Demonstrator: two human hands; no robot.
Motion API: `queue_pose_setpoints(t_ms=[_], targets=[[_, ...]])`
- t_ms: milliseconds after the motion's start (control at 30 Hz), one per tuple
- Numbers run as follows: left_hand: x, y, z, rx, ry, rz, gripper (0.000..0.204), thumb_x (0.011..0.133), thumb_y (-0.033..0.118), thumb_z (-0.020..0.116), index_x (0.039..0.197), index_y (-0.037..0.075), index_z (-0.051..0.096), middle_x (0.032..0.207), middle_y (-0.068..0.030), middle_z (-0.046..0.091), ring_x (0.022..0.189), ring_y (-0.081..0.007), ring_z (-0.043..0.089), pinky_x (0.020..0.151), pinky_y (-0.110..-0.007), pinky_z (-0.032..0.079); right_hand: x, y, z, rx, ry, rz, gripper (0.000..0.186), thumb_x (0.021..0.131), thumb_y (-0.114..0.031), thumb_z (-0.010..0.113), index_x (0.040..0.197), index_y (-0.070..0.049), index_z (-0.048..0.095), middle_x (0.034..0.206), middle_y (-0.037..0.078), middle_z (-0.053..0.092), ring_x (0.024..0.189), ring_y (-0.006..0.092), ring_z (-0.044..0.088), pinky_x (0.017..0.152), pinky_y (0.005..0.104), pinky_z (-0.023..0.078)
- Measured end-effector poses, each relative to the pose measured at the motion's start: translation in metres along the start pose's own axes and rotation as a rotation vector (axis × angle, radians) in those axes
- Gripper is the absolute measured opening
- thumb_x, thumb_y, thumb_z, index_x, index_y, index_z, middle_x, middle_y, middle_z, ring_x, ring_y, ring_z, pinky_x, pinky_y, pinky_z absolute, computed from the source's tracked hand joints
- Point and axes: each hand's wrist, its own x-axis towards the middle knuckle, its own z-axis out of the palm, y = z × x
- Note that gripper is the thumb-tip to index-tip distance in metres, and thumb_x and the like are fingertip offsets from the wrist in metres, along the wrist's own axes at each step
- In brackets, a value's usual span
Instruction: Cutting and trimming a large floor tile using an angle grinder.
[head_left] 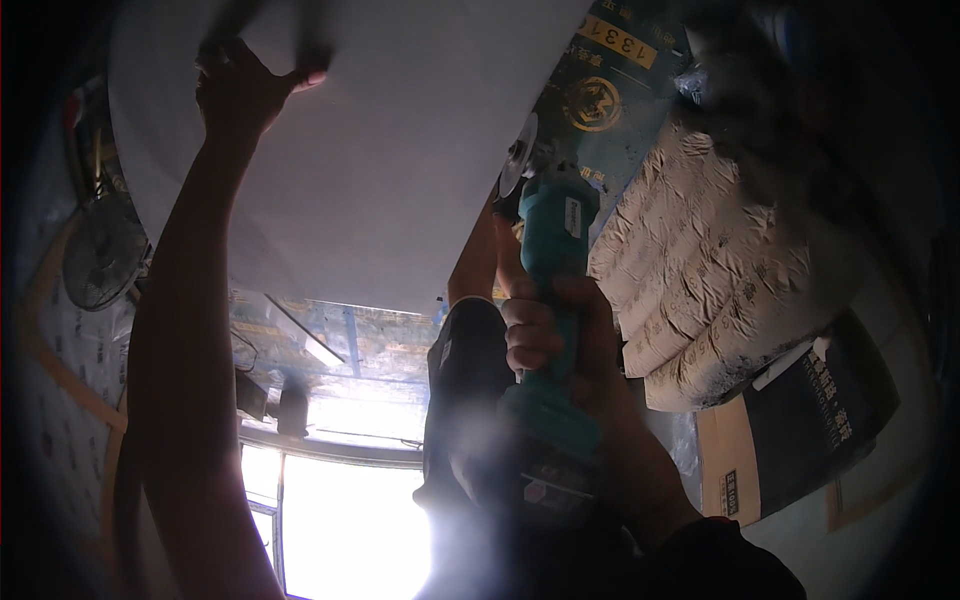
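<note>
My right hand is wrapped round the body of a teal cordless angle grinder, with a dark battery at its lower end. The thin grinder disc stands on edge at the right border of a large pale slab. Whether the disc touches the slab I cannot tell. At the upper left, my left hand lies on the slab with its thumb spread away from the fingers. Shadow partly hides those fingertips.
Beyond the slab's right edge lies dark green printed sheeting. Quilted beige padding and a black-and-tan carton are at the right. A round fan stands at the left. Bright light comes through a window below.
</note>
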Motion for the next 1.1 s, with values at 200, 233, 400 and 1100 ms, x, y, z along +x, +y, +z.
queue_pose_setpoints(t_ms=[200, 233, 400, 1100], targets=[[-0.001, 0.009, 0.003, -0.338, 0.179, 0.163, 0.137, 0.059, 0.071, 0.087, 0.153, -0.008, 0.026, 0.151, -0.0332, 0.041, 0.137, -0.0415, 0.05, 0.115, -0.059, 0.038, 0.002, -0.014, -0.006, -0.034, -0.034, -0.007, 0.022, 0.096, -0.032, 0.06, 0.098, -0.011, 0.059, 0.073, -0.005, 0.042, 0.057, 0.0075, 0.038, 0.057, 0.028, 0.034], [-0.002, 0.013, 0.0, -0.339, 0.181, 0.16, 0.137, 0.059, 0.071, 0.087, 0.153, -0.008, 0.026, 0.151, -0.0332, 0.041, 0.137, -0.0415, 0.05, 0.115, -0.059, 0.038, 0.001, -0.015, -0.007, -0.049, -0.034, -0.02, 0.021, 0.096, -0.032, 0.06, 0.097, -0.012, 0.058, 0.073, -0.006, 0.041, 0.057, 0.0071, 0.038, 0.057, 0.0278, 0.034], [-0.002, 0.014, -0.011, -0.417, 0.07, -0.047, 0.139, 0.067, 0.071, 0.082, 0.156, -0.009, 0.012, 0.163, -0.0315, 0.016, 0.15, -0.043, 0.026, 0.122, -0.047, 0.031, 0.001, -0.006, -0.019, 0.031, -0.087, 0.05, 0.02, 0.096, -0.033, 0.059, 0.096, -0.013, 0.057, 0.074, -0.007, 0.04, 0.058, 0.0065, 0.039, 0.058, 0.0285, 0.034], [-0.001, 0.024, -0.02, -0.24, -0.151, -0.179, 0.149, 0.066, 0.08, 0.077, 0.156, -0.013, 0.002, 0.163, -0.0351, 0.012, 0.152, -0.0454, 0.021, 0.126, -0.048, 0.025, 0.0, 0.015, -0.054, 0.061, -0.061, 0.048, 0.022, 0.096, -0.032, 0.058, 0.101, -0.011, 0.056, 0.077, -0.006, 0.042, 0.059, 0.0072, 0.041, 0.059, 0.0296, 0.036]])
